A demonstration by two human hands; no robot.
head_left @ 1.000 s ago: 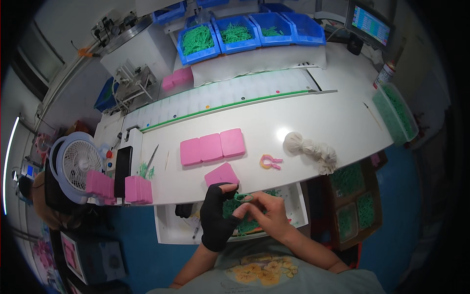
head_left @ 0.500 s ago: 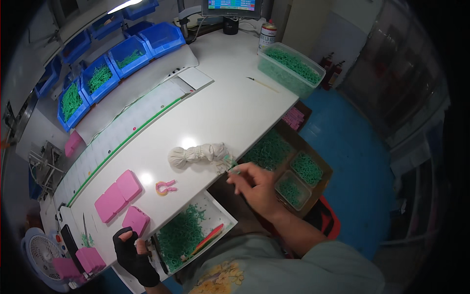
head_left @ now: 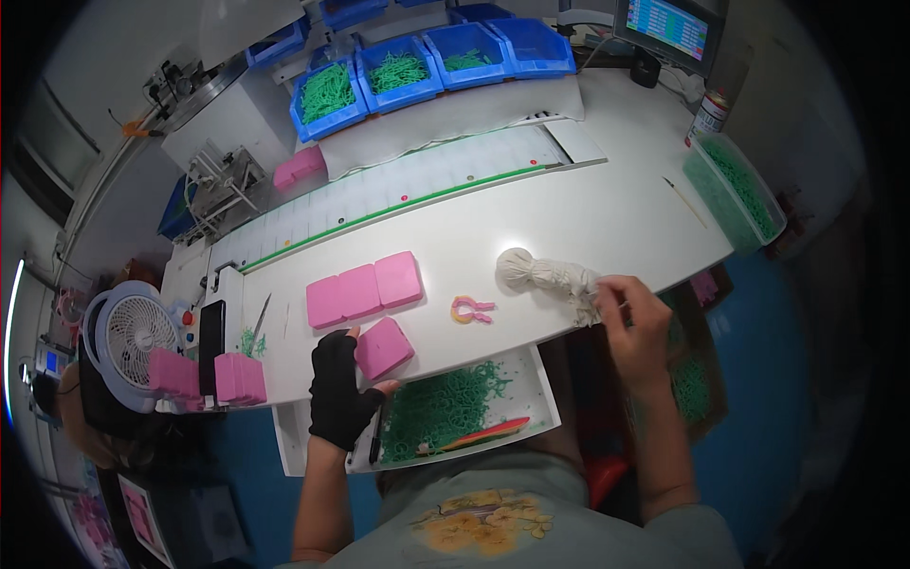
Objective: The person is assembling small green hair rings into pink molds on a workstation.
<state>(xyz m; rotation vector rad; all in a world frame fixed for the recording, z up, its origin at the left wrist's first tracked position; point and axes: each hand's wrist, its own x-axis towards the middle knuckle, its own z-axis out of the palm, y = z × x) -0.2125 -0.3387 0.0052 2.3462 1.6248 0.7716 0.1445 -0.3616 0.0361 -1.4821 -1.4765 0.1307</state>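
My left hand [head_left: 343, 391], in a black glove with bare fingertips, is at the left side of a pink block [head_left: 386, 348] on the white table. Its thumb and fingers are spread around the block's near left corner. At the right, my bare right hand [head_left: 637, 327] has its fingers pinched together against the loose end of a bunched off-white cloth [head_left: 550, 275]. What the fingertips hold is hidden. A pink and yellow U-shaped piece [head_left: 471, 309] lies between the hands. Behind the left hand, three pink blocks [head_left: 364, 290] sit in a row.
An open drawer [head_left: 545, 379] of small green pieces juts out below the table edge. Blue bins [head_left: 398, 71] line the back, and a clear tub [head_left: 735, 190] of green pieces stands far right. A fan [head_left: 142, 327] and more pink blocks [head_left: 239, 379] are at the left.
The view has swung left. My left hand has come up beside the single pink block, its thumb and fingers spreading apart. My right hand has moved onto the cloth's end, fingers closer together.
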